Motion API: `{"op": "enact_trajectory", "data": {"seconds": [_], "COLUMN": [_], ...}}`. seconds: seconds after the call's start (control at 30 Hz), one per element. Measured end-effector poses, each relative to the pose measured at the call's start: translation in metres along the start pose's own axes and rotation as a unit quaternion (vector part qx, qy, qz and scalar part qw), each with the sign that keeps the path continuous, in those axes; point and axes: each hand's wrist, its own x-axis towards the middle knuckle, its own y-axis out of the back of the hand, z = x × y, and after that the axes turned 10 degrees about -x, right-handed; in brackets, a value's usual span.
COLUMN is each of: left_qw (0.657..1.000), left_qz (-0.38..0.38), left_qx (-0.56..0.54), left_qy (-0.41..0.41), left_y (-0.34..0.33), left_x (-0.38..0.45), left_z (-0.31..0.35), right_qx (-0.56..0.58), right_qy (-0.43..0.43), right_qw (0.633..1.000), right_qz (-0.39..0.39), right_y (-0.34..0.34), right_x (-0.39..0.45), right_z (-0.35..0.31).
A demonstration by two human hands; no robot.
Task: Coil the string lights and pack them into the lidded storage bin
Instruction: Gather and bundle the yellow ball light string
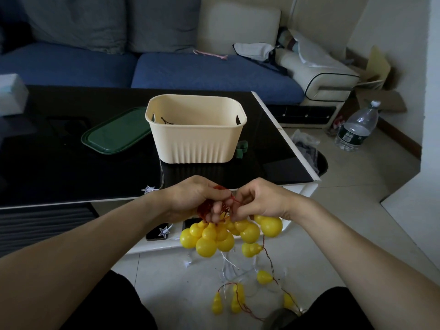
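Mostly bunched: yellow gourd string lights (215,236), red wire, both hands gripping.

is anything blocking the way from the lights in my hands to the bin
Nothing visible does. The cream bin stands open on the table, its green lid lying beside it to the left. The yellow string lights hang from both hands, part trailing on the floor.
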Motion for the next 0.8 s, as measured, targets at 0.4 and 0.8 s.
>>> {"op": "enact_trajectory", "data": {"seconds": [0.4,0.8], "left_qw": [0.998,0.998], "left_qz": [-0.046,-0.032], "left_qx": [-0.041,0.034], "left_qy": [0.035,0.039], "left_y": [-0.008,-0.010], "left_x": [0.002,0.009], "left_z": [-0.004,-0.005], "right_qx": [-0.029,-0.035], "right_qy": [-0.005,-0.007], "right_qw": [1.000,0.999], "right_qz": [0.000,-0.029], "right_y": [-0.008,-0.008], "right_x": [0.000,-0.001], "right_z": [0.002,0.003]}}
